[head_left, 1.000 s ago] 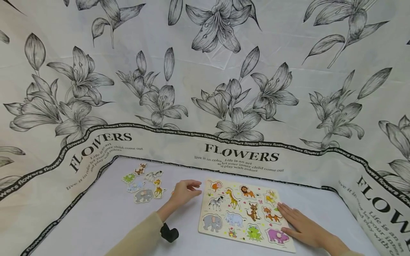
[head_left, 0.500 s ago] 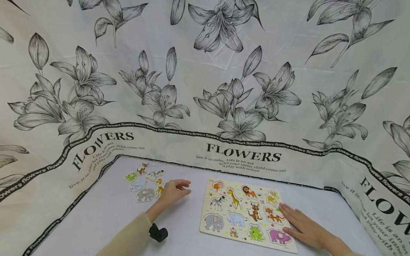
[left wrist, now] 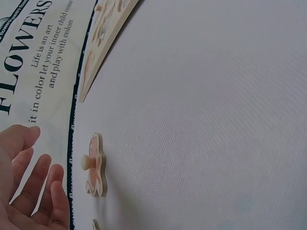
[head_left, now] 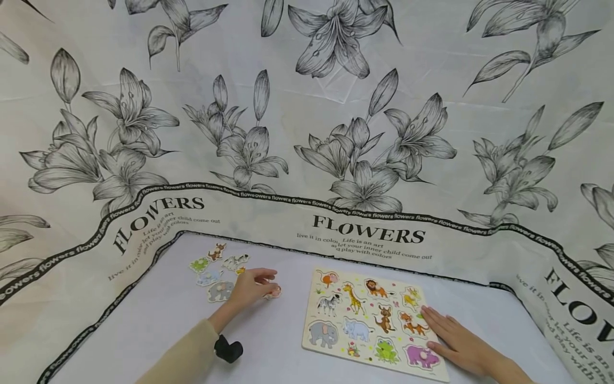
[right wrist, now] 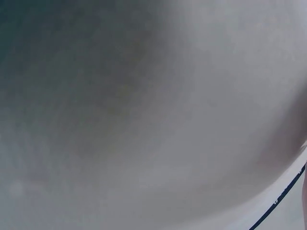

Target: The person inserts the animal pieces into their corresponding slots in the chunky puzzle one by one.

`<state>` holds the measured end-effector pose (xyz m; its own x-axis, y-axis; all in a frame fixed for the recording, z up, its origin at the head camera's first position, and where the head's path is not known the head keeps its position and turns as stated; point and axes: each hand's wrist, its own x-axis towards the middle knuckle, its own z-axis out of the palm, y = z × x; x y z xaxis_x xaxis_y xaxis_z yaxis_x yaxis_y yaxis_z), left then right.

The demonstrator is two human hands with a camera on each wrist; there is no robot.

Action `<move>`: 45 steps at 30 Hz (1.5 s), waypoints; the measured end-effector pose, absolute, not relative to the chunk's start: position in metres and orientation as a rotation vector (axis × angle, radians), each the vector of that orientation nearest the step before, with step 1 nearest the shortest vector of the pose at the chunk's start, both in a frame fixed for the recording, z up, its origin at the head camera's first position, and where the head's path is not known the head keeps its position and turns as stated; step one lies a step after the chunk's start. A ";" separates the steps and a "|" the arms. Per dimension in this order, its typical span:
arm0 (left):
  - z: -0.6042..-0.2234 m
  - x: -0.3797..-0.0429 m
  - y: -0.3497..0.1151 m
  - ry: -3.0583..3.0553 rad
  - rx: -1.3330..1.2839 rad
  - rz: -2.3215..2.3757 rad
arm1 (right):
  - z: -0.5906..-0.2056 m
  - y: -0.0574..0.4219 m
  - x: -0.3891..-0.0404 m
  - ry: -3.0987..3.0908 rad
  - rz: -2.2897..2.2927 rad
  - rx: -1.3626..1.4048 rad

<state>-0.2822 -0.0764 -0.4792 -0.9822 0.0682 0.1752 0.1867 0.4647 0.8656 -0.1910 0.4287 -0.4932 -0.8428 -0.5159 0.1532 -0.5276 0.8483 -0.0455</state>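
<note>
The left hand (head_left: 249,288) has moved left, away from the puzzle board (head_left: 312,312) and toward the loose pieces; the right hand (head_left: 453,335) has stayed at the board's right edge. Nearest the left hand is an orange-pink piece (left wrist: 97,167), lying on the counter (head_left: 283,346) toward its far edge. The left hand holds nothing, its fingers loosely bent and the thumb apart. If it closes off-centre, it may miss the knob and only skid the piece, or its knuckles could brush the giraffe piece (head_left: 241,271), mostly hidden behind it.

The orange-pink piece is thin and wavy in outline, with a pale wood edge and a round knob on its face; its picture is too oblique to name. Farther left, the elephant piece (head_left: 220,291), frog piece (head_left: 199,264), zebra piece (head_left: 236,260) and kangaroo piece (head_left: 217,252) lie near the counter's far left corner. Rightward, the right hand rests straight-fingered on the board, gripping nothing; a careless shift could swivel the board or nudge the purple hippo piece (head_left: 422,356) at its near right corner, close by the thumb.
</note>
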 end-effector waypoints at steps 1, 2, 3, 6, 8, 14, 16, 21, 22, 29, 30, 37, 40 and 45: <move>-0.479 -0.282 -0.077 -2.587 -0.227 -1.552 | -0.493 0.429 -0.191 -2.891 0.136 0.818; -0.479 -0.283 -0.079 -2.580 -0.234 -1.553 | -0.492 0.429 -0.191 -2.891 0.144 0.815; -0.479 -0.283 -0.080 -2.572 -0.243 -1.546 | -0.492 0.428 -0.191 -2.895 0.155 0.813; -0.478 -0.283 -0.084 -2.554 -0.248 -1.538 | -0.490 0.427 -0.193 -2.933 0.183 0.801; -0.478 -0.283 -0.086 -2.543 -0.243 -1.530 | -0.489 0.427 -0.194 -2.964 0.199 0.791; -0.478 -0.284 -0.095 -2.544 -0.223 -1.516 | -0.488 0.427 -0.195 -3.012 0.233 0.776; -0.477 -0.283 -0.097 -2.544 -0.221 -1.519 | -0.488 0.427 -0.195 -3.018 0.244 0.771; -0.478 -0.283 -0.101 -2.570 -0.221 -1.505 | -0.489 0.429 -0.194 -3.013 0.250 0.762; -0.478 -0.283 -0.101 -2.575 -0.225 -1.501 | -0.489 0.429 -0.193 -3.013 0.246 0.758; -0.484 -0.287 -0.102 -2.604 -0.276 -1.487 | -0.491 0.430 -0.193 -2.996 0.242 0.746; -0.485 -0.288 -0.102 -2.607 -0.285 -1.482 | -0.491 0.430 -0.193 -2.993 0.242 0.748; -0.490 -0.291 -0.102 -2.650 -0.368 -1.477 | -0.494 0.428 -0.194 -2.958 0.252 0.752; -0.489 -0.292 -0.102 -2.666 -0.415 -1.489 | -0.495 0.427 -0.193 -2.945 0.244 0.754; -0.485 -0.294 -0.102 -2.718 -0.467 -1.457 | -0.494 0.426 -0.193 -2.935 0.246 0.763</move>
